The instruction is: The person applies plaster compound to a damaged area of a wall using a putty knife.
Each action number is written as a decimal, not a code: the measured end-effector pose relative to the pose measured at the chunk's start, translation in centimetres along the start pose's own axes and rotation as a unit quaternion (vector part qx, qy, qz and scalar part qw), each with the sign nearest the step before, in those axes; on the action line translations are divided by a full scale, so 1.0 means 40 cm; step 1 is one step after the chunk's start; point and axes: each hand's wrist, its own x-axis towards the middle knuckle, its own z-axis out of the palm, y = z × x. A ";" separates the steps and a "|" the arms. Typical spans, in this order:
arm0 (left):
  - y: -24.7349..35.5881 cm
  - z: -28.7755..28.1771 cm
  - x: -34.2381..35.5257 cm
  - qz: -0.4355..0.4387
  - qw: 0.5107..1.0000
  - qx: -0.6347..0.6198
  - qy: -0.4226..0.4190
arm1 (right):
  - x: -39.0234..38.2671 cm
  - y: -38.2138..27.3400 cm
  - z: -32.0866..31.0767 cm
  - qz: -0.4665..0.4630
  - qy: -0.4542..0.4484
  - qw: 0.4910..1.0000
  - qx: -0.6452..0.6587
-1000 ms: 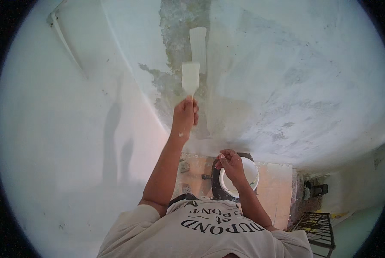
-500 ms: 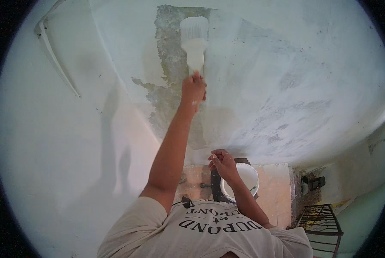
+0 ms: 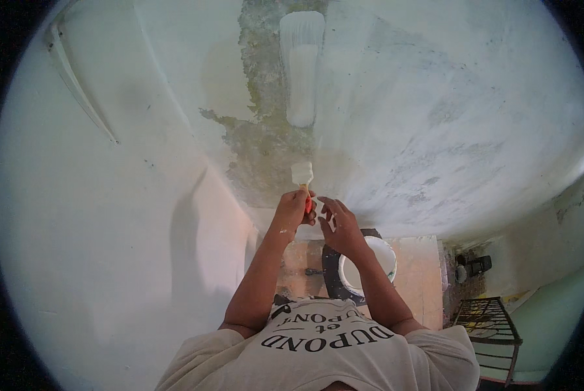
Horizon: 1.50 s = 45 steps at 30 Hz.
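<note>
Brush [image 3: 302, 174] up in front of the wall, bristles white with paint, pointing away from the person, and the left hand [image 3: 292, 211] has its fingers wrapped tight around the orange handle. Right hand [image 3: 337, 225] sits just beside it to the right, fingers spread and loose, fingertips touching or nearly touching the handle's end; whether they actually press on it, I cannot tell. Both hands are close together in the middle of the view, forearms rising from the near edge.

Farther up the wall [image 3: 435, 117], well apart from the bristles, a fresh white stroke of paint [image 3: 301, 72] runs straight along a rough grey-green patch [image 3: 262, 140] where the old coat has come off. Left of that patch the surface is smooth and pale, and a thin white conduit [image 3: 80, 91] slants across it.

Below the hands, near the right forearm, a white bucket [image 3: 370, 264] stands on a pinkish floor [image 3: 422, 274], its rim partly hidden by the arm. Off to the right, a dark metal grille [image 3: 487, 319] near the corner. A white printed shirt [image 3: 324, 352] fills the near edge.
</note>
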 end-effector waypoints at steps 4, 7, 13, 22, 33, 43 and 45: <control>0.018 0.007 -0.039 0.055 0.989 0.137 -0.004 | 0.010 0.023 0.019 -0.021 0.042 0.999 -0.025; 0.000 0.026 -0.051 0.148 0.933 0.323 0.053 | 0.014 0.017 0.021 0.203 0.069 0.948 0.236; -0.035 0.078 -0.064 0.331 0.832 0.427 0.124 | 0.068 -0.002 0.002 0.367 -0.068 0.854 0.363; 0.055 0.023 -0.130 0.259 0.865 0.427 -0.048 | 0.113 -0.018 0.004 0.280 -0.029 0.865 0.414; 0.174 -0.036 -0.188 0.236 0.944 0.228 0.024 | 0.475 -0.253 -0.083 0.098 0.070 0.940 0.320; 0.165 -0.073 -0.130 0.243 0.956 0.157 -0.045 | 0.506 -0.087 0.025 0.210 0.028 0.925 0.314; 0.167 -0.080 -0.129 0.243 0.957 0.150 -0.056 | 0.429 -0.013 0.085 0.260 -0.006 0.920 0.294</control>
